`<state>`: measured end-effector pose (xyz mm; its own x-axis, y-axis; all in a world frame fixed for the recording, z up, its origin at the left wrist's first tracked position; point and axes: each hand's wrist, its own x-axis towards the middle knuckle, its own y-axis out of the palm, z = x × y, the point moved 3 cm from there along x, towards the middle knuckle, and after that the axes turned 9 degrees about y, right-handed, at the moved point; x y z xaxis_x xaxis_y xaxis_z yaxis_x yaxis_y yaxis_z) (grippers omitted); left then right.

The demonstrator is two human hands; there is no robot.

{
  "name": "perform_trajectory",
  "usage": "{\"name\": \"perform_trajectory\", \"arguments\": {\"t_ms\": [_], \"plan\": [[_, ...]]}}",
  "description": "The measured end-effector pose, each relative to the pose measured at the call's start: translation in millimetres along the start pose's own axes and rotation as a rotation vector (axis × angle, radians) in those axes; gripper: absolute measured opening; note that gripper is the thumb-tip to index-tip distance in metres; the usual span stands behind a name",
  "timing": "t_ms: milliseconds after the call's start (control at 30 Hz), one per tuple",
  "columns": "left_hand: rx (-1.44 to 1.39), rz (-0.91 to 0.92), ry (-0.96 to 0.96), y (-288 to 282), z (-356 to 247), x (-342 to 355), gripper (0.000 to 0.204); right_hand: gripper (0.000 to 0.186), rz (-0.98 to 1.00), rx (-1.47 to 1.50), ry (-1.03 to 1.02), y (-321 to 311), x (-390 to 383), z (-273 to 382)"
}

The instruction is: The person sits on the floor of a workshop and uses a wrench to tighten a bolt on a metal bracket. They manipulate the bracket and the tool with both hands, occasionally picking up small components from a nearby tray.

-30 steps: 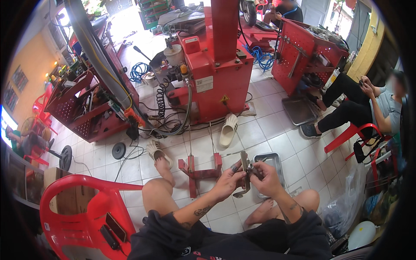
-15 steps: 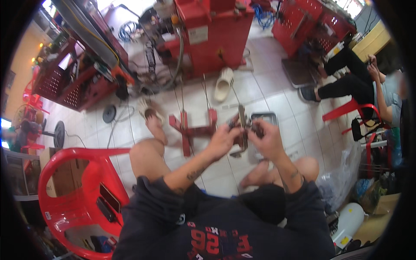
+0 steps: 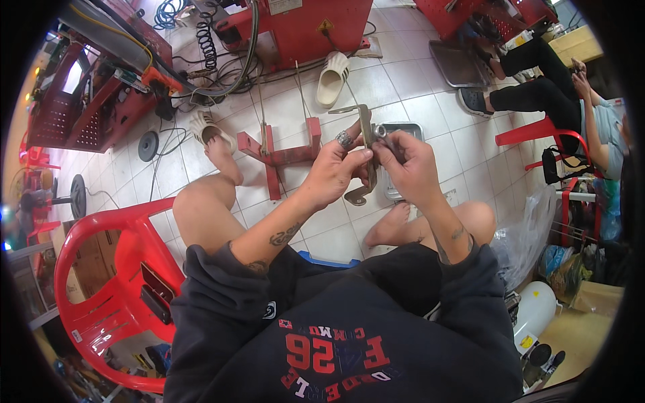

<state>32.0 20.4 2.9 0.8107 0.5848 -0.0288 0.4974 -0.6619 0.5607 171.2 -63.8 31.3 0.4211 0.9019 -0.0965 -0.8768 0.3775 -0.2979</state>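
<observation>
Above the floor in front of my knees, my left hand (image 3: 336, 166) grips a bent metal bracket (image 3: 370, 176), thumb on its near face and a ring on one finger. The bracket stands roughly upright in the view, its two hooked ends pointing left. On its right side, my right hand (image 3: 411, 162) is closed with fingertips around a small shiny metal cylinder (image 3: 381, 131), perhaps a socket or a nut, held against the bracket's middle. Fingers hide where the two parts meet. Beyond my hands, a red metal stand (image 3: 285, 156) rests on the tiles.
A metal tray (image 3: 411, 127) lies on the floor behind my right hand. Cream clogs (image 3: 332, 80) and cables lie near a red machine (image 3: 306, 33). A red plastic chair (image 3: 101, 235) at left holds a phone (image 3: 157, 285). Another person (image 3: 537, 101) sits at right.
The view has shifted, so floor things appear higher and slightly left. Both hands remain at the bracket, which now shows more plainly, as does the shiny cylinder in my right fingers.
</observation>
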Motion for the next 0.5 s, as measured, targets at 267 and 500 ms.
{"name": "perform_trajectory", "arguments": {"t_ms": [267, 500], "plan": [[-0.042, 0.037, -0.011, 0.9, 2.6, 1.4, 0.066, 0.017, 0.061, 0.077, -0.029, -6.0, -2.2, 1.4], [-0.088, 0.049, -0.026, -2.1, 2.1, -0.7, 0.065, 0.017, 0.024, 0.021, -0.078, 2.2, -3.4, 3.6]]}}
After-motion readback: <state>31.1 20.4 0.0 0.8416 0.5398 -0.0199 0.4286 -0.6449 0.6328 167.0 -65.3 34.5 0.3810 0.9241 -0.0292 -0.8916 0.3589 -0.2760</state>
